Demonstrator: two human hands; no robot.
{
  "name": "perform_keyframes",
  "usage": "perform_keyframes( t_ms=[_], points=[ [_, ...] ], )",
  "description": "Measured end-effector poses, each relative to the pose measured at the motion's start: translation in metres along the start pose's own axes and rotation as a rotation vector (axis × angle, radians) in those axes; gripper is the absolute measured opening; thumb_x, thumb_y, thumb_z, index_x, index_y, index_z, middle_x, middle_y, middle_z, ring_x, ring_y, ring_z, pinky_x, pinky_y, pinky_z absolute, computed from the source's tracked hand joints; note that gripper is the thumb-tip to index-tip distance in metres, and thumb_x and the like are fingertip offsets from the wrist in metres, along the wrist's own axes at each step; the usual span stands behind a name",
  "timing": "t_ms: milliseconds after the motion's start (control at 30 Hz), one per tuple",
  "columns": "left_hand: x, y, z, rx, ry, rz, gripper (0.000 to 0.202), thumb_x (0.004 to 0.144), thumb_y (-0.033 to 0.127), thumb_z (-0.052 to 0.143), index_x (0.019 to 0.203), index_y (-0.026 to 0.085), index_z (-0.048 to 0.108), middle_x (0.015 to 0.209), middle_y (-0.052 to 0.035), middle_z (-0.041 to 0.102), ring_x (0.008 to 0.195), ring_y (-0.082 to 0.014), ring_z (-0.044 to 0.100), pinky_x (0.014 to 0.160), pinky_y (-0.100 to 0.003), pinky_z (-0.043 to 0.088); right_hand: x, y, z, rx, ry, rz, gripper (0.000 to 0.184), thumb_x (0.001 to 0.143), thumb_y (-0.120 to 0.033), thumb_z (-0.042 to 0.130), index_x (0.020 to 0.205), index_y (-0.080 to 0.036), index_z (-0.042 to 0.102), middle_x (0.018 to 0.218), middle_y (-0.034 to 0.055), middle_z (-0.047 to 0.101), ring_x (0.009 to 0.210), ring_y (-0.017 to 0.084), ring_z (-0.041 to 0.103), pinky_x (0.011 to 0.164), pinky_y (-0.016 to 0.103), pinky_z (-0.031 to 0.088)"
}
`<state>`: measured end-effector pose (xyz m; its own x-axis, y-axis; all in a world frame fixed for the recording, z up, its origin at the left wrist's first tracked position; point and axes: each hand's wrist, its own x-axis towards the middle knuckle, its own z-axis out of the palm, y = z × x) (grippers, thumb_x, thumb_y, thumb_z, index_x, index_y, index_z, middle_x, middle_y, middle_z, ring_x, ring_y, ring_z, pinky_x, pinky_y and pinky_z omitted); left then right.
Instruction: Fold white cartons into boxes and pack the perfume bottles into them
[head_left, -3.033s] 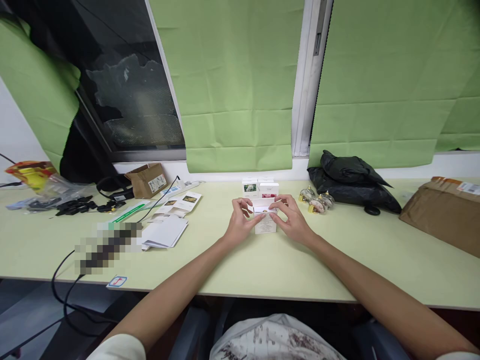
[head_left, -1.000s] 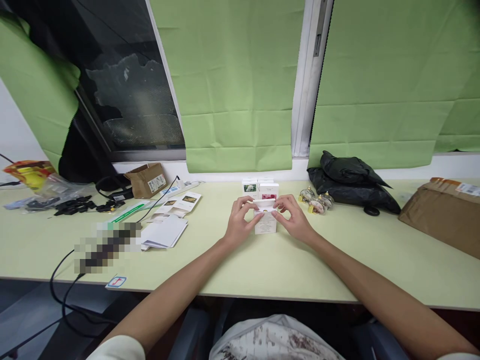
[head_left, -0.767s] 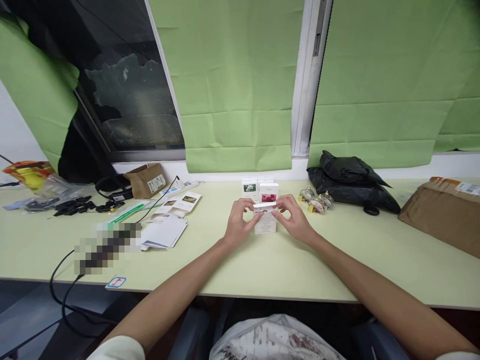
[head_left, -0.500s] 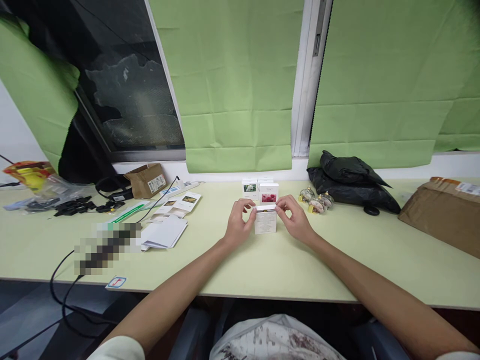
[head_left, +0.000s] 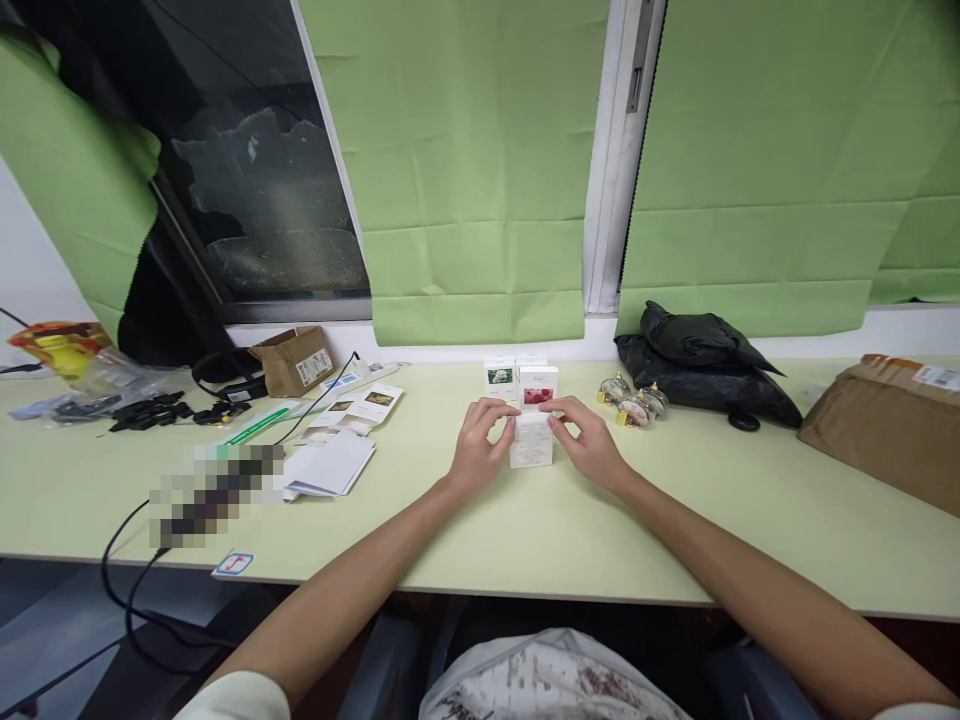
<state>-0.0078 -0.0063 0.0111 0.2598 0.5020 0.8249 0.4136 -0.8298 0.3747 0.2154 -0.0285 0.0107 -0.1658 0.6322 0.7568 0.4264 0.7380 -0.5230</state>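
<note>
A small white box [head_left: 531, 443] with printed text on its front stands upright on the table in front of me. My left hand [head_left: 480, 440] grips its upper left edge, thumb at the side and index finger on the top. At the upper right edge, my right hand [head_left: 589, 440] holds the box the same way. The top flap looks closed under my fingertips. Just behind stands a white box with a pink flower picture [head_left: 538, 386], and beside that a white box with a white flower picture [head_left: 500, 378].
Several glass ornaments with gold caps [head_left: 634, 402] lie to the right, near a black plastic bag [head_left: 705, 370] and a brown parcel [head_left: 885, 425]. On the left are flattened white cartons [head_left: 330, 465], an open cardboard box [head_left: 292, 362], cables and black parts [head_left: 150, 411].
My fingers have moved inward over the top of the white box, and its dark lid slit no longer shows. The box stands in the same place.
</note>
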Motion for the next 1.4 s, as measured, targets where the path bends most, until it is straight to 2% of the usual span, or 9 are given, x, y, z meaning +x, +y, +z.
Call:
perform_keyframes(
  t_ms=[100,233,400,533,800,967,1267,1400],
  points=[
    [-0.0002,-0.0004,0.0001,-0.004,-0.004,-0.001,0.016,0.103,0.026,0.055,0.113,0.028,0.069,0.108,-0.0067,0.064,0.105,-0.0227,0.059,0.088,-0.041,0.053,-0.0003,0.0003,0.0013,0.018,0.011,0.027,0.024,0.105,-0.037,0.051,0.121,-0.03,0.066,0.118,0.0067,0.07,0.112,0.025,0.066,0.092,0.043,0.057],
    [-0.0008,-0.0004,0.0015,-0.012,-0.006,-0.003,0.019,0.104,0.025,0.054,0.114,0.028,0.069,0.11,-0.0072,0.064,0.106,-0.0231,0.059,0.087,-0.041,0.053,-0.0001,-0.0008,0.0015,0.02,0.017,0.025,0.025,0.105,-0.037,0.049,0.125,-0.031,0.063,0.122,0.0067,0.068,0.116,0.025,0.064,0.093,0.042,0.056],
    [-0.001,0.0014,0.0027,-0.019,-0.004,-0.009,0.02,0.103,0.022,0.054,0.114,0.029,0.069,0.108,-0.0067,0.063,0.106,-0.0224,0.059,0.088,-0.04,0.052,-0.0001,-0.0028,-0.0005,-0.029,0.0,0.001,0.022,0.105,-0.033,0.048,0.117,-0.03,0.067,0.111,0.0071,0.067,0.108,0.026,0.064,0.092,0.043,0.054],
    [-0.0006,0.0023,0.0022,-0.01,-0.01,-0.016,0.017,0.103,0.023,0.055,0.112,0.028,0.069,0.108,-0.0067,0.063,0.105,-0.0227,0.058,0.089,-0.041,0.052,-0.0002,-0.004,-0.0012,-0.031,-0.003,-0.002,0.021,0.105,-0.032,0.049,0.115,-0.03,0.067,0.11,0.0074,0.066,0.109,0.026,0.063,0.095,0.045,0.053],
    [-0.0002,0.0037,0.0024,-0.095,-0.057,-0.007,0.016,0.098,0.024,0.064,0.114,0.027,0.065,0.118,-0.0075,0.062,0.118,-0.0238,0.059,0.095,-0.042,0.053,0.0005,-0.0009,-0.0007,-0.002,-0.028,-0.035,0.016,0.101,-0.035,0.059,0.114,-0.029,0.067,0.112,0.0081,0.066,0.112,0.028,0.061,0.095,0.048,0.055],
    [0.0017,0.0066,0.0036,-0.189,-0.097,-0.024,0.011,0.102,0.023,0.057,0.111,0.026,0.064,0.117,-0.0077,0.064,0.114,-0.0208,0.062,0.09,-0.038,0.054,0.0016,-0.0009,-0.0012,0.0,-0.026,-0.028,0.015,0.103,-0.034,0.054,0.107,-0.028,0.068,0.107,0.008,0.066,0.108,0.027,0.062,0.093,0.046,0.054],
    [0.0006,0.0066,0.0041,-0.157,-0.09,-0.031,0.011,0.101,0.026,0.059,0.111,0.025,0.063,0.114,-0.0086,0.062,0.112,-0.0219,0.061,0.084,-0.036,0.054,0.0001,-0.0053,0.0,-0.045,-0.045,-0.052,0.01,0.102,-0.029,0.056,0.107,-0.028,0.064,0.109,0.008,0.062,0.111,0.027,0.059,0.098,0.047,0.051],
    [-0.0006,0.0052,0.0026,-0.143,-0.093,-0.08,0.01,0.1,0.026,0.059,0.109,0.024,0.062,0.111,-0.0082,0.058,0.103,-0.0204,0.059,0.076,-0.032,0.051,-0.0018,-0.0023,0.0013,-0.094,0.008,-0.01,0.01,0.1,-0.029,0.057,0.109,-0.027,0.062,0.114,0.0092,0.058,0.112,0.027,0.057,0.096,0.045,0.051]
  ],
)
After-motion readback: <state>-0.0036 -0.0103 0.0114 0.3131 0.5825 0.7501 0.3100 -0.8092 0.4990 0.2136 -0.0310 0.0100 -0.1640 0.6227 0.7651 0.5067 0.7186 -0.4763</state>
